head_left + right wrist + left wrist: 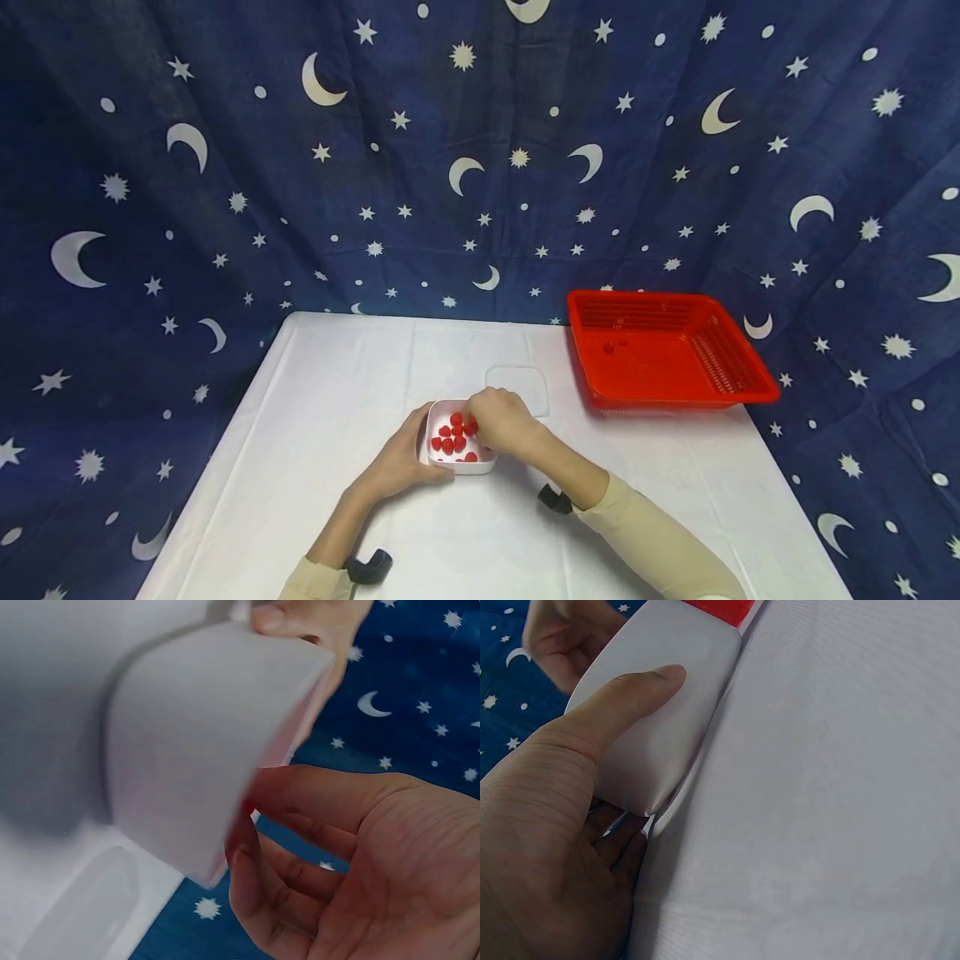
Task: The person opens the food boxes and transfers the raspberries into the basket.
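Note:
A white square container [471, 469] with rounded corners stands on the table, several red raspberries [447, 446] inside it. My left hand [401, 458] grips its left side; in the left wrist view the thumb lies along the container's wall [675, 712] and the fingers are partly hidden behind it. Over the container's right rim reaches my right hand [501, 419]. In the right wrist view, a bit of red, apparently a raspberry [248, 805], shows between the thumb and index finger of that hand [322, 855]; most of it is hidden.
Behind the container lies a clear flat lid [525, 385] on the white-covered table [352, 367]. A red plastic basket [660, 392] stands at the back right, with a small dark red thing [609, 347] in it. A blue star-patterned curtain [420, 225] hangs behind.

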A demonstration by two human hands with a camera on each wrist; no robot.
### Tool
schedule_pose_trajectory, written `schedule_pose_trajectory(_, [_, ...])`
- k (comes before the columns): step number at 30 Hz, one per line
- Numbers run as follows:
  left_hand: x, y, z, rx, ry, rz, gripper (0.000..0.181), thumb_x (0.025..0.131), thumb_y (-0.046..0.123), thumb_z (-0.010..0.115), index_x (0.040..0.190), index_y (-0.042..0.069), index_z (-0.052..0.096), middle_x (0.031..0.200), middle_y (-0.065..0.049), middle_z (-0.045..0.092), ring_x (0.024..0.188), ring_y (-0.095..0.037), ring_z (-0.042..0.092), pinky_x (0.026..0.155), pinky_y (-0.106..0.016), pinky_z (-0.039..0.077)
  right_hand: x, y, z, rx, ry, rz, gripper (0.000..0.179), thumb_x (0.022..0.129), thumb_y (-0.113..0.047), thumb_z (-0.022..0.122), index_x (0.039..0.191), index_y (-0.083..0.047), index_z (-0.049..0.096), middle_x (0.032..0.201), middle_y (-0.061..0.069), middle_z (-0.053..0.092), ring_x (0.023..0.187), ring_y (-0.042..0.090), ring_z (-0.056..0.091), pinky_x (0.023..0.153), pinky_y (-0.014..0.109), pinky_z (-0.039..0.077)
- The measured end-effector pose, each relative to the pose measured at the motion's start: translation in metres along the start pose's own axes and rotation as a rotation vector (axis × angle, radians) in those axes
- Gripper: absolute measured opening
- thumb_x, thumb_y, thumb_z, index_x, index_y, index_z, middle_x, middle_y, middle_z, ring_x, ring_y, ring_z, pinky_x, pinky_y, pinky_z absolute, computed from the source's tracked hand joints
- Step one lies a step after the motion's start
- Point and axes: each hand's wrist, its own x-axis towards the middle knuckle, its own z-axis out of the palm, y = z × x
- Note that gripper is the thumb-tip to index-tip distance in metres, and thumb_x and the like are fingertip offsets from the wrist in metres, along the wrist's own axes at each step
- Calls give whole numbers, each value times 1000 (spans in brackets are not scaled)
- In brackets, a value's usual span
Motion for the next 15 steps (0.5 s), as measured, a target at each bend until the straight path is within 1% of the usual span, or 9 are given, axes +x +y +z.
schedule_pose_trajectory(3, [0,-2,0,-1,-1,1,121,66,50,97,163,25,31,161,7,42,152,-21,37,121,-54,37,1,-2,-9,52,8,-3,23,77,-1,82,95,-16,81,81,-5,72,69,13,61,57,25,53])
schedule_pose_trajectory(6, [1,-4,1,0,-6,7,120,66,51,97,163,25,31,161,7,41,152,-20,37,121,-53,36,1,-4,-15,104,13,-3,27,76,0,82,98,-14,81,77,-8,69,66,11,59,54,22,51])
schedule_pose_trajectory(9, [1,-4,1,0,-9,9,121,66,50,97,163,25,30,162,6,41,152,-20,37,121,-52,36,1,-4,-20,138,22,-13,28,76,2,82,101,-11,82,77,-6,70,66,11,60,52,20,52])
schedule_pose_trajectory(12, [1,-3,0,0,-7,6,122,66,48,98,164,25,30,163,5,40,152,-21,36,122,-53,35,1,-2,-26,146,32,-11,27,78,1,82,102,-11,81,80,-5,71,69,12,60,55,20,53])
schedule_pose_trajectory(15, [1,-2,-1,0,-1,6,121,65,47,99,163,26,31,163,5,40,152,-21,37,121,-53,35,4,3,-33,135,54,-1,22,80,-3,83,99,-13,81,80,-5,70,72,12,59,61,23,54])
